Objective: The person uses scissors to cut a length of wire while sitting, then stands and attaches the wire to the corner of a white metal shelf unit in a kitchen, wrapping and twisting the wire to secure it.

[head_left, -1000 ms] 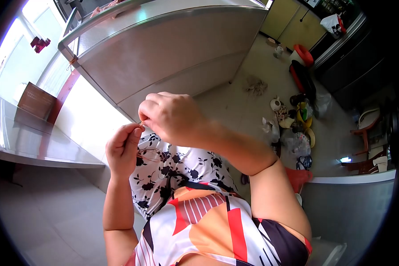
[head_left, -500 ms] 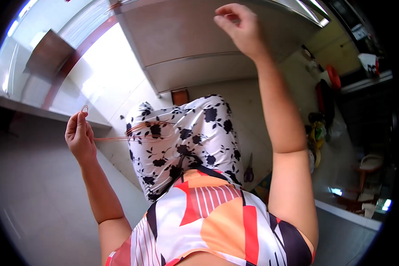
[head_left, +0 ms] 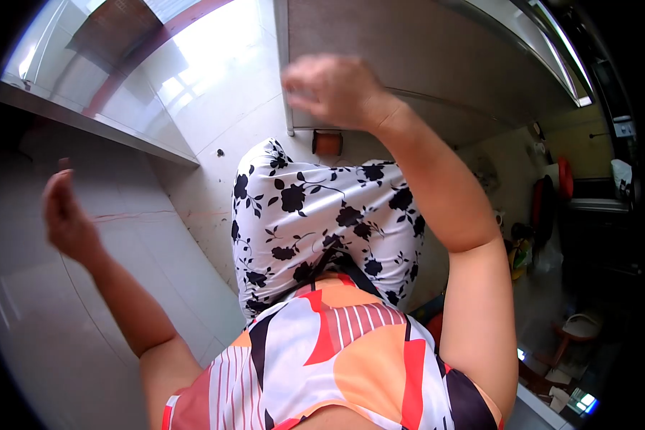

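Observation:
My left hand [head_left: 68, 218] is raised at the left over the grey tiled surface, its fingers closed on thin reddish-brown strands that look like cord or wire. A small loop of them pokes up above the fingertips. The strands [head_left: 132, 215] trail faintly to the right towards my knees and are hard to follow. My right hand [head_left: 333, 89] hangs in front of a brown panel, beyond my lap. It is smeared by motion, with fingers curled towards the thumb; whatever they may hold does not show.
My legs in floral trousers [head_left: 322, 222] fill the middle. A small brown block [head_left: 327, 142] lies on the floor by the panel [head_left: 408, 50]. A ledge [head_left: 93, 122] runs along the left, with a brown box [head_left: 115, 30] behind glass. Stools and assorted items stand at the right.
My left hand has moved left and slightly down, and the strands no longer lie bunched across my lap. My right hand has swung left and down. The view has turned somewhat.

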`<state>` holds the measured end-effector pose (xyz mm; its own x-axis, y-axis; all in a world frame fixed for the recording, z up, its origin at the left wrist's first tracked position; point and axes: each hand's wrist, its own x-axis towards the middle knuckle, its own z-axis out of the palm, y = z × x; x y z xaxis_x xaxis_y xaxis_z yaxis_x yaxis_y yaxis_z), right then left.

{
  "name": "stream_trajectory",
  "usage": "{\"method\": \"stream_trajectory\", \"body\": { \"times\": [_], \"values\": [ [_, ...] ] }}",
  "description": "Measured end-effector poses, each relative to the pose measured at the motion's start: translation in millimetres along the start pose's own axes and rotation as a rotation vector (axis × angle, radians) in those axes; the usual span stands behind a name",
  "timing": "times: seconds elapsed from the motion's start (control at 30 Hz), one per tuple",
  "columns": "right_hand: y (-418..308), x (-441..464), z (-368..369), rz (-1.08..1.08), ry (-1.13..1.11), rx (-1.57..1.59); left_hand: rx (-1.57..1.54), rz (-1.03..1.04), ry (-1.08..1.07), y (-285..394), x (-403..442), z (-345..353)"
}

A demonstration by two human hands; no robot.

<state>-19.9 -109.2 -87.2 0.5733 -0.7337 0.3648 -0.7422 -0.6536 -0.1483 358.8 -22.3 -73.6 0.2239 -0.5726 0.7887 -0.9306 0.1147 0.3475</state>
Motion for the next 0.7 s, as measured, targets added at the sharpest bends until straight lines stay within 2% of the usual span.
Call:
{"method": "stream_trajectory", "body": {
  "times": [0.03, 0.07, 0.1, 0.13, 0.17, 0.2, 0.23, 0.27, 0.33, 0.43, 0.5, 0.53, 0.7],
  "values": [
    [15.8, -11.9, 17.5, 0.145, -0.433, -0.041, -0.164, -0.062, -0.103, 12.2, -25.6, 21.0],
    [44.5, -25.8, 37.3, 0.263, -0.732, 0.033, -0.339, -0.082, -0.228, 36.4, -46.4, 41.5],
    [80.4, -47.6, 63.1, 0.340, -0.844, 0.074, -0.445, -0.015, -0.323, 59.7, -65.7, 61.3],
    [119.3, -75.4, 93.0, 0.401, -0.852, 0.168, -0.533, -0.086, -0.447, 85.1, -84.3, 75.0],
    [165.0, -118.7, 137.7, 0.560, -0.861, 0.293, -0.590, -0.134, -0.537, 102.9, -104.4, 89.3],
    [202.7, -150.7, 175.8, 0.716, -0.860, 0.415, -0.588, -0.026, -0.571, 124.5, -114.5, 100.1],
    [213.0, -172.5, 186.3, 0.936, -0.842, 0.528, -0.558, 0.019, -0.615, 153.9, -120.2, 106.8],
    [215.4, -195.9, 196.7, 1.166, -0.813, 0.648, -0.324, 0.284, -0.606, 175.9, -114.6, 105.9],
    [226.5, -233.9, 245.7, 1.345, -0.700, 0.782, -0.518, 0.145, -0.524, 203.0, -99.5, 119.6],
    [218.1, -235.4, 293.6, 1.547, -0.551, 0.884, -0.468, 0.258, -0.653, 211.9, -87.2, 121.0],
    [211.2, -227.4, 322.3, 1.595, -0.386, 1.051, -0.400, 0.257, -0.711, 214.9, -86.5, 117.0],
    [207.8, -223.7, 323.8, 1.478, -0.302, 1.119, -0.381, 0.258, -0.746, 219.2, -85.9, 117.1],
    [207.5, -222.7, 334.6, 1.354, -0.248, 0.762, -0.332, 0.222, -0.701, 219.7, -95.4, 116.2]
  ]
}}
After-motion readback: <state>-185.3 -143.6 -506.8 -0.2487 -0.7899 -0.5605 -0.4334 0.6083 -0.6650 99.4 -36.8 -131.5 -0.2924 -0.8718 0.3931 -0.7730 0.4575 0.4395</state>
